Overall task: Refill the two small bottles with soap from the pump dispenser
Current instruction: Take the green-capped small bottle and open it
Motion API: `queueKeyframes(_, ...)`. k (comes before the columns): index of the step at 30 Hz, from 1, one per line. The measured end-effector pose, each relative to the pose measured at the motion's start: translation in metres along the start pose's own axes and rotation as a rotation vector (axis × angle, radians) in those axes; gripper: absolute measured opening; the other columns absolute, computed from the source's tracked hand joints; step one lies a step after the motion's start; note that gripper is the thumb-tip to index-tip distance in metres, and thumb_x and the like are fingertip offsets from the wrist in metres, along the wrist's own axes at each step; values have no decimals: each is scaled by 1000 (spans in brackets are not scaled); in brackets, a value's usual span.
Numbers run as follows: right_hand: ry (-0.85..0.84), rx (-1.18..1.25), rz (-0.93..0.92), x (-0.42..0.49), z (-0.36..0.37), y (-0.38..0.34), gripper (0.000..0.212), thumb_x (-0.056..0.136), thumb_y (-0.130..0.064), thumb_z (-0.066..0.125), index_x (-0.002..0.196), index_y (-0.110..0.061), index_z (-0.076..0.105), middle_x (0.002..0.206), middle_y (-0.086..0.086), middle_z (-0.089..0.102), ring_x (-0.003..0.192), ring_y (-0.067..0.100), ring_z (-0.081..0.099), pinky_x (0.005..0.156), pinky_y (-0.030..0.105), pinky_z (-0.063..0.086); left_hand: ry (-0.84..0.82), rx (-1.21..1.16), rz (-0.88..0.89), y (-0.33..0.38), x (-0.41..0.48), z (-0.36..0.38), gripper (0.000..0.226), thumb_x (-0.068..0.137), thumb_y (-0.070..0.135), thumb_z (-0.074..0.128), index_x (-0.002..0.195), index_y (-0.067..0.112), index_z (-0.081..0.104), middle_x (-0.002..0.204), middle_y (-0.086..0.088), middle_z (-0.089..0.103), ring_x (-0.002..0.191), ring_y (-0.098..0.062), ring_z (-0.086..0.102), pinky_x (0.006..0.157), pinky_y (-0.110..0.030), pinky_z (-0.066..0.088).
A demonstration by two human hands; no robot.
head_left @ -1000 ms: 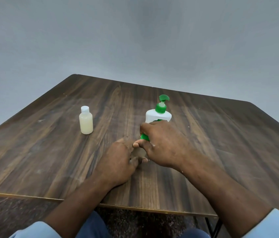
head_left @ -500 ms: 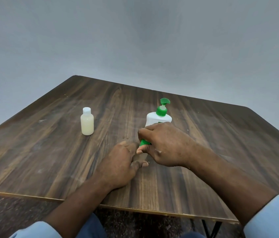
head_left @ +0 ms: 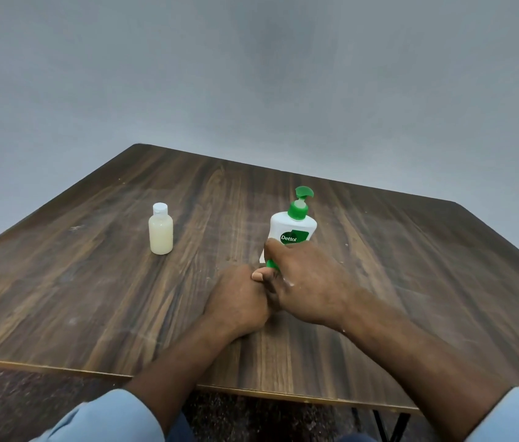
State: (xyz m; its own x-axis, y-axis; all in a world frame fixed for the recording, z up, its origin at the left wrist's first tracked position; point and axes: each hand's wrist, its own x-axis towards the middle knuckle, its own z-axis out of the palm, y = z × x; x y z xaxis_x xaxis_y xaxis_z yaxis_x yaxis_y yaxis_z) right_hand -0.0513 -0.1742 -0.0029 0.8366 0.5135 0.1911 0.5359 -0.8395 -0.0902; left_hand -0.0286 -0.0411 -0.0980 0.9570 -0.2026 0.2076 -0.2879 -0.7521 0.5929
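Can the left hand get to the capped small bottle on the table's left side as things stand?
Probably yes: only bare table lies between the left hand and the small bottle, which stands alone. But that hand is curled against the right hand, so it looks busy.

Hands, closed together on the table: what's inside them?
Nothing shows: the left hand and right hand cover anything between them. Behind them stands the pump dispenser.

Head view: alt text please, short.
The left hand and right hand meet on a wooden table in front of a white pump dispenser; what they hold is hidden. A capped small bottle of pale liquid stands apart, left.
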Motion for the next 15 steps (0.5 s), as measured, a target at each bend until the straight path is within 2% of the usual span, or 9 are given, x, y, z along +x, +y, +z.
queueKeyframes(2,-19,30,-51,-3,-3,7,24,101,-40,55,100,-16,52,94,3,66,84,22,58,69,37,50,-32,-118,-22,3,0,-4,30,72,32,64,52,22,44,51,3,50,48,-10,50,45,-25,33)
queueKeyframes(4,-58,12,-156,-6,-5,10,19,99,-33,59,103,-15,54,95,0,65,82,16,53,67,27,43,-51,-238,9,-1,0,-5,19,63,38,66,60,22,56,59,1,63,54,-9,60,50,-32,48)
queueKeyframes(6,-89,3,-232,-7,-8,11,14,97,-26,63,103,-15,54,94,-6,59,81,8,44,67,23,35,-67,-287,59,-6,-3,-2,22,65,41,71,78,24,65,74,2,71,70,-11,70,63,-42,58)
queueKeyframes(9,-104,-21,-259,-10,-15,15,20,96,-24,64,114,-21,57,103,-11,57,93,7,47,79,25,42,-20,-253,51,-2,-9,-3,32,66,52,70,87,29,65,78,8,72,72,-4,69,64,-37,58)
queueKeyframes(10,-110,-17,-243,-11,-17,15,28,96,-28,64,122,-23,55,110,-10,59,99,8,50,83,28,46,-1,-241,37,0,-11,-5,33,65,55,69,87,30,63,75,10,71,69,-2,67,61,-33,56)
queueKeyframes(12,-113,6,-168,-12,-22,13,43,95,-49,63,129,-27,50,115,-9,62,101,8,55,84,31,52,17,-221,36,3,-12,-5,28,65,52,67,80,30,59,67,8,65,62,-6,63,56,-31,50)
queueKeyframes(14,-92,-69,-109,-11,-21,8,53,91,-69,56,120,-25,53,105,-7,65,92,12,57,77,33,52,17,-209,8,4,-13,-6,23,66,45,65,66,24,55,59,3,60,54,-12,58,51,-37,48)
queueKeyframes(15,-85,-113,-106,-10,-19,5,51,92,-68,55,115,-23,54,102,-4,65,90,14,58,75,35,52,11,-222,-25,5,-13,-6,24,68,40,67,60,22,53,55,3,57,50,-12,54,48,-37,44)
